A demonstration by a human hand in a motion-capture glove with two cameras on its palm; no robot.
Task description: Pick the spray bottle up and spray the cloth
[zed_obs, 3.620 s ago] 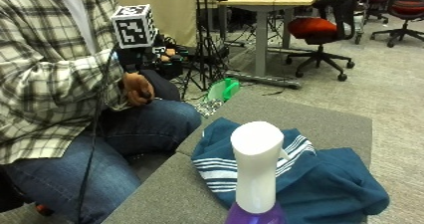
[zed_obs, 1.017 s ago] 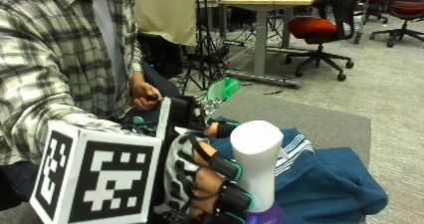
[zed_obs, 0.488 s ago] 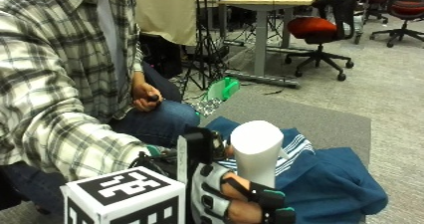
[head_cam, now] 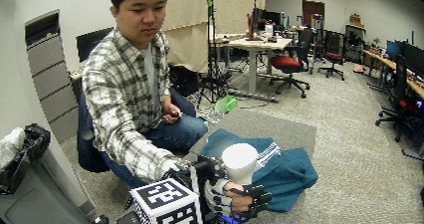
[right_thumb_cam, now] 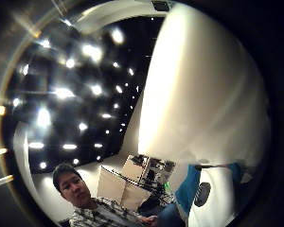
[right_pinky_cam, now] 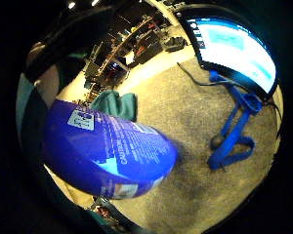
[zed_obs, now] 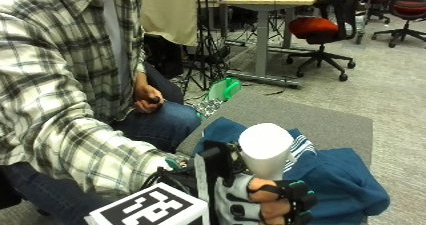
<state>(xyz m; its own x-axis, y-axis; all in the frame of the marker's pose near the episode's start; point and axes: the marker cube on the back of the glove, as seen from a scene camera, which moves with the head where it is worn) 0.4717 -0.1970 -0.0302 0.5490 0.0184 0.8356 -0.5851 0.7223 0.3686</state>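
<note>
Your gloved right hand (zed_obs: pixel 269 205) has fingers curled round the spray bottle (zed_obs: pixel 265 152), white cap sticking up above them. Blue cloth (zed_obs: pixel 339 180) lies on the table just beyond your fingertips. Grasp looks done; lifting and spraying remain.

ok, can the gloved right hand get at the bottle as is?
Probably yes: the right hand already has its fingers curled round the bottle, with nothing between them.
</note>
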